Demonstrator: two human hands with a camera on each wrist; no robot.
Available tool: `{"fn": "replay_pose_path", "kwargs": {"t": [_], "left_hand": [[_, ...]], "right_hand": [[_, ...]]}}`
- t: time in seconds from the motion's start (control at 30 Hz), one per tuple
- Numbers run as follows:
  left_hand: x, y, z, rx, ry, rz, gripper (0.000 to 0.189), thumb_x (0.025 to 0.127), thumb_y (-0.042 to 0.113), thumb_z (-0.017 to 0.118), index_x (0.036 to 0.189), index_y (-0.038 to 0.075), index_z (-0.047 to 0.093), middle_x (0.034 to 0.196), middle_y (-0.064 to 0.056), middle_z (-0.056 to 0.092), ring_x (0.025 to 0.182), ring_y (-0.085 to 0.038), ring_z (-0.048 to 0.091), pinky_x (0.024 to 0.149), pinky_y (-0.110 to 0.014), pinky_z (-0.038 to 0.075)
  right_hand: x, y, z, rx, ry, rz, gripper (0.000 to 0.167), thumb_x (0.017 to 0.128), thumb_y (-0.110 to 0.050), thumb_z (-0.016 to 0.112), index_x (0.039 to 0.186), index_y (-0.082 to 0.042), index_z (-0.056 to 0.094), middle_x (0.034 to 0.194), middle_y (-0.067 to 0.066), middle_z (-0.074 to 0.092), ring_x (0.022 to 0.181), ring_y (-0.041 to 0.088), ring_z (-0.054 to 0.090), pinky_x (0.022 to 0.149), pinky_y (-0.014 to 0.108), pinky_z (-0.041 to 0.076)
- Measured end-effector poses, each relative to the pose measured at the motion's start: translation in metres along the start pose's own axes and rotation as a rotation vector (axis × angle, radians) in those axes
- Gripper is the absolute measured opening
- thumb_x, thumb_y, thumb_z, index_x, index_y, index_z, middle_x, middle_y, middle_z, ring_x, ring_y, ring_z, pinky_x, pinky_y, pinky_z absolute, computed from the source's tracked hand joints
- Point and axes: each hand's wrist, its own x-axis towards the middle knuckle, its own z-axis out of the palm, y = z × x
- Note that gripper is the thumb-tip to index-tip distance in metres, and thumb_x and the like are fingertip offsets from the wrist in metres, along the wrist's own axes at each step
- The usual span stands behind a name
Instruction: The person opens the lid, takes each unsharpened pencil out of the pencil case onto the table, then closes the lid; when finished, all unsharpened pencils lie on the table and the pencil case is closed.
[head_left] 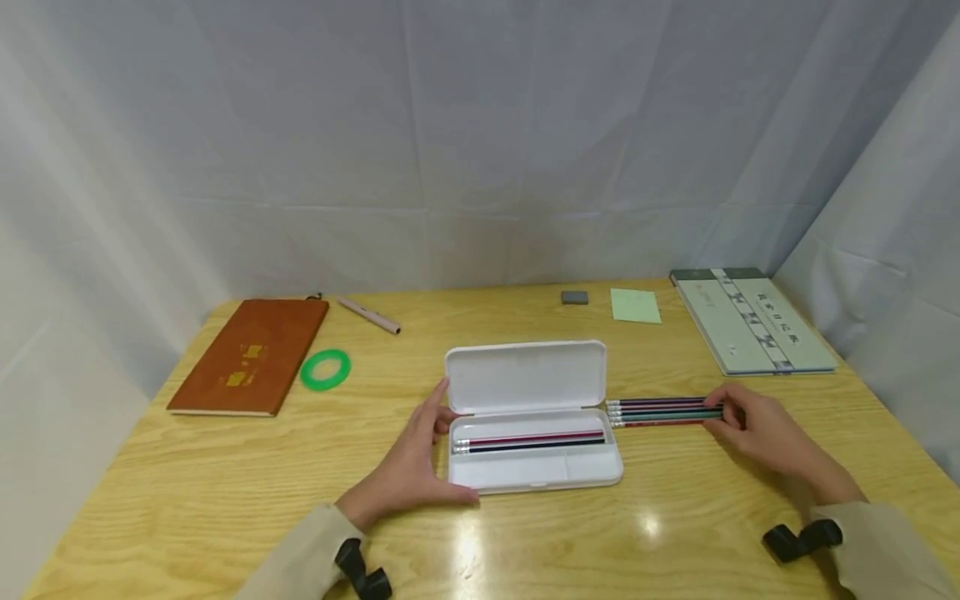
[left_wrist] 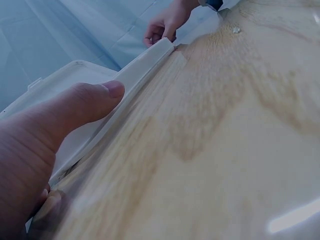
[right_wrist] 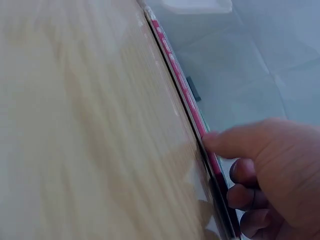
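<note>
A white pencil case [head_left: 517, 475] lies with its lid [head_left: 527, 379] raised back. Inside it are a pink-red pencil [head_left: 536, 437] and a dark pencil [head_left: 536, 447], eraser ends to the left. My left hand [head_left: 412, 458] holds the case's left end, thumb along the front edge and fingers towards the hinge; the left wrist view shows the thumb [left_wrist: 97, 100] against the white rim. Right of the case, several pencils [head_left: 660, 412] lie side by side, and my right hand [head_left: 761, 429] pinches their far right ends. In the right wrist view, the thumb touches a red pencil [right_wrist: 187, 95].
On the left are a brown notebook [head_left: 251, 354], a green tape ring [head_left: 305, 372] and a pale pen [head_left: 369, 315]. Along the back sit a grey eraser [head_left: 574, 297] and a green sticky note [head_left: 635, 306]. A pale green book [head_left: 750, 325] lies far right. White curtains [head_left: 487, 150] enclose the table.
</note>
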Motion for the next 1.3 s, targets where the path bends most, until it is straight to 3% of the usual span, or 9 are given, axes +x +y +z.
{"fn": "replay_pose_path", "kwargs": {"t": [0.23,0.5,0.83,0.93,1.13,1.3], "left_hand": [[0.000,0.001,-0.001,-0.001,-0.003,0.004,0.145,0.048,0.051,0.093,0.156,0.021,0.001,0.126,-0.001,0.049,0.106,-0.013,0.046,0.095,-0.032,0.046],[0.000,0.002,-0.001,-0.006,0.007,0.017,0.144,0.048,0.048,0.093,0.156,0.020,0.002,0.125,-0.001,0.049,0.106,-0.013,0.046,0.094,-0.032,0.045],[0.000,0.001,-0.001,-0.006,0.004,0.015,0.144,0.048,0.048,0.093,0.156,0.021,0.002,0.124,-0.001,0.049,0.105,-0.013,0.046,0.093,-0.031,0.045],[0.000,0.001,-0.001,-0.002,0.009,0.017,0.144,0.048,0.047,0.094,0.156,0.021,0.003,0.124,-0.001,0.049,0.105,-0.013,0.046,0.093,-0.031,0.045],[0.000,0.001,0.000,-0.014,0.000,0.012,0.144,0.048,0.047,0.094,0.156,0.021,0.003,0.123,0.000,0.049,0.105,-0.013,0.045,0.094,-0.031,0.045],[0.000,0.000,0.000,-0.010,0.009,0.020,0.144,0.047,0.045,0.095,0.156,0.021,0.003,0.123,-0.001,0.049,0.104,-0.013,0.045,0.093,-0.030,0.045]], "right_hand": [[0.024,-0.030,0.017,0.035,-0.067,-0.043,0.015,0.086,-0.004,0.069,0.093,-0.014,0.062,0.064,-0.014,0.041,0.055,-0.004,0.034,0.050,0.018,0.034],[0.052,-0.083,0.047,-0.103,-0.080,-0.192,0.007,0.085,-0.011,0.071,0.090,-0.014,0.068,0.063,-0.015,0.043,0.056,-0.003,0.035,0.052,0.018,0.033],[0.064,-0.118,0.078,-0.113,-0.160,-0.307,0.011,0.085,-0.030,0.072,0.089,-0.020,0.074,0.079,-0.010,0.058,0.065,0.001,0.044,0.057,0.017,0.038],[0.065,-0.123,0.081,-0.102,-0.201,-0.287,0.011,0.086,-0.031,0.072,0.089,-0.020,0.074,0.080,-0.011,0.057,0.068,0.001,0.045,0.060,0.018,0.040],[0.066,-0.130,0.079,-0.031,-0.309,-0.167,0.011,0.089,-0.030,0.070,0.091,-0.019,0.072,0.080,-0.011,0.050,0.072,0.004,0.042,0.063,0.018,0.038],[0.066,-0.131,0.077,0.023,-0.354,-0.135,0.005,0.091,-0.025,0.067,0.091,-0.020,0.069,0.083,-0.011,0.050,0.075,0.005,0.043,0.066,0.019,0.041]]}}
